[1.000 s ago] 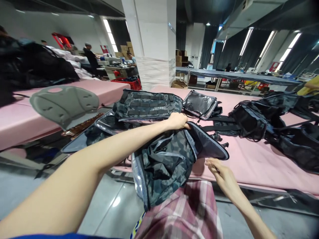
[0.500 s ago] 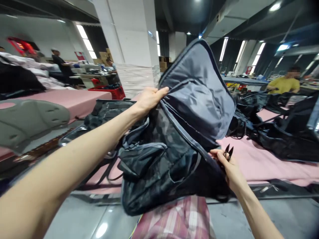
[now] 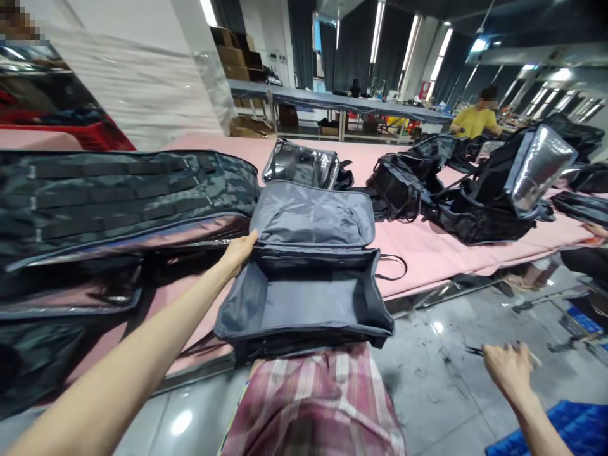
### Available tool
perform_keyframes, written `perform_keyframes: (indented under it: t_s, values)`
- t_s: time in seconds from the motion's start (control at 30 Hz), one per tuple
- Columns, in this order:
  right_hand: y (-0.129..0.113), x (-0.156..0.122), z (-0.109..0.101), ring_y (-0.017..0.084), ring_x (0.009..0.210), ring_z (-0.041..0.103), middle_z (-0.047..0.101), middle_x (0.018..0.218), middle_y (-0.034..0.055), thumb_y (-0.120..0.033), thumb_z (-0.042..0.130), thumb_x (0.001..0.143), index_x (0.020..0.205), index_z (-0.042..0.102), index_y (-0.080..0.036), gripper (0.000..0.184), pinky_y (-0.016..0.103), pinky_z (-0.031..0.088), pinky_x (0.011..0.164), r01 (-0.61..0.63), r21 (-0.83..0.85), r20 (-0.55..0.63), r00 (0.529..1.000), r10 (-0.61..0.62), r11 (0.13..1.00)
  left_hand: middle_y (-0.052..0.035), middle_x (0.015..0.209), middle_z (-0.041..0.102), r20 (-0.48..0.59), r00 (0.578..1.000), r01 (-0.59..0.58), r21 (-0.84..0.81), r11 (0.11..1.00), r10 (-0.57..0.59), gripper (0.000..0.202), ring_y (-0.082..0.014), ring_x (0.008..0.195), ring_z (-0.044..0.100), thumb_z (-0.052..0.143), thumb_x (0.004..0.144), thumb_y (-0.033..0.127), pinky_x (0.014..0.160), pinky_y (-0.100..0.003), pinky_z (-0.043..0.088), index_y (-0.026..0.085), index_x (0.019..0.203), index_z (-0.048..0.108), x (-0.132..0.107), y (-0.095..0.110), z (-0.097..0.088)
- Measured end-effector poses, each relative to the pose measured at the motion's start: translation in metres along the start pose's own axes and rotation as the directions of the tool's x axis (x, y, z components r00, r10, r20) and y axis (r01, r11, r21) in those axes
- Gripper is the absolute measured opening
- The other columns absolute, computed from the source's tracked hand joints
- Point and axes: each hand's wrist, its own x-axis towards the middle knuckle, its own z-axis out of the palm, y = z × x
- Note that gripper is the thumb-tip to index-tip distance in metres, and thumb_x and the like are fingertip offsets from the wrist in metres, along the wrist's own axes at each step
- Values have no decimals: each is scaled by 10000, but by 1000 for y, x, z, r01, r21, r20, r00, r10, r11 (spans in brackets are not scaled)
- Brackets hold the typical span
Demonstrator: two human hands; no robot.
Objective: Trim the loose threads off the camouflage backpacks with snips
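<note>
A dark bag with grey lining (image 3: 313, 218) lies wide open at the table's front edge, its flap folded back and its boxy inside facing me. My left hand (image 3: 241, 252) pinches the bag's left edge, where flap and body meet. Well off to the right, my right hand (image 3: 510, 367) is out over the floor, apart from the bag. Its fingers are closed around small dark thread snips (image 3: 474, 350), whose pointed tips stick out to the left. A thin black strap loop (image 3: 394, 267) hangs from the bag's right side.
Large camouflage bags (image 3: 118, 190) cover the table's left. Behind stand a silver-lined bag (image 3: 304, 164) and several black bags (image 3: 479, 215) on the pink table cover (image 3: 403, 253). A person in yellow (image 3: 475, 120) works farther back. Another person's hand (image 3: 596, 231) shows at right.
The bag has come down from a raised, tilted position to lie open on the table edge. My right hand has let go of it and moved right with the snips. The view has turned right.
</note>
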Motion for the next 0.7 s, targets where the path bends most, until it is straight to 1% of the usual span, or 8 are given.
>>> perform_keyframes:
  t_s: [0.1, 0.2, 0.23, 0.3, 0.4, 0.47, 0.57, 0.7]
  values:
    - [9, 12, 24, 265, 695, 633, 680, 618, 85, -320, 526, 645, 551, 632, -228, 169, 368, 467, 643, -18, -161, -50, 999, 10, 987, -63, 842, 660, -22, 998, -57, 86, 995, 59, 447, -212, 826, 587, 430, 775, 502, 736, -294, 451, 111, 876, 621, -20, 1, -20]
    - [-22, 10, 54, 258, 783, 636, 705, 826, 86, -370, 523, 653, 740, 676, -208, 239, 321, 476, 663, 154, -129, 13, 988, -153, 980, -70, 1019, 636, -26, 948, -296, 288, 911, 317, 393, -211, 960, 559, 461, 782, 425, 872, -311, 405, 139, 1010, 605, -62, 9, -42]
    - [-38, 4, 65, 230, 718, 633, 700, 836, 84, -404, 514, 678, 819, 672, -191, 301, 299, 476, 618, 204, -78, 57, 978, -200, 976, -68, 1039, 630, 44, 910, -400, 352, 847, 411, 361, -208, 992, 545, 456, 797, 406, 907, -315, 380, 150, 997, 613, -79, 10, -48]
    - [-71, -12, 84, 158, 495, 553, 681, 743, 71, -497, 463, 746, 909, 651, -160, 418, 254, 420, 455, 222, -11, 144, 965, -219, 975, -48, 1020, 641, 336, 811, -581, 369, 725, 479, 314, -186, 984, 547, 440, 831, 392, 908, -294, 370, 182, 973, 624, -114, 9, -58]
    - [-105, -38, 109, 141, 482, 535, 667, 727, 58, -551, 497, 737, 877, 655, -160, 444, 247, 418, 460, 341, -76, 255, 915, -313, 937, -23, 907, 668, 658, 657, -699, 351, 622, 367, 289, -161, 858, 581, 432, 862, 400, 880, -296, 361, 212, 914, 645, -156, -2, -67]
    - [-111, -50, 123, 176, 566, 585, 667, 717, 46, -529, 570, 694, 916, 653, -186, 417, 260, 443, 533, 448, -191, 285, 877, -388, 873, -6, 801, 670, 713, 629, -722, 388, 573, 310, 275, -148, 764, 583, 447, 866, 392, 897, -323, 324, 220, 845, 659, -176, -15, -73]
    - [-103, -57, 137, 210, 634, 620, 677, 727, 41, -458, 546, 733, 970, 623, -207, 354, 272, 444, 564, 502, -306, 303, 857, -417, 809, 16, 708, 662, 756, 604, -735, 407, 542, 251, 242, -132, 691, 568, 468, 867, 317, 877, -321, 303, 237, 754, 666, -201, -33, -79]
    - [-87, -57, 145, 198, 711, 636, 683, 787, 54, -377, 475, 793, 961, 595, -163, 298, 263, 467, 632, 486, -191, 338, 848, -408, 853, 28, 610, 653, 816, 561, -725, 406, 556, 136, 236, -124, 591, 545, 523, 828, 258, 872, -335, 299, 242, 644, 670, -218, -46, -82]
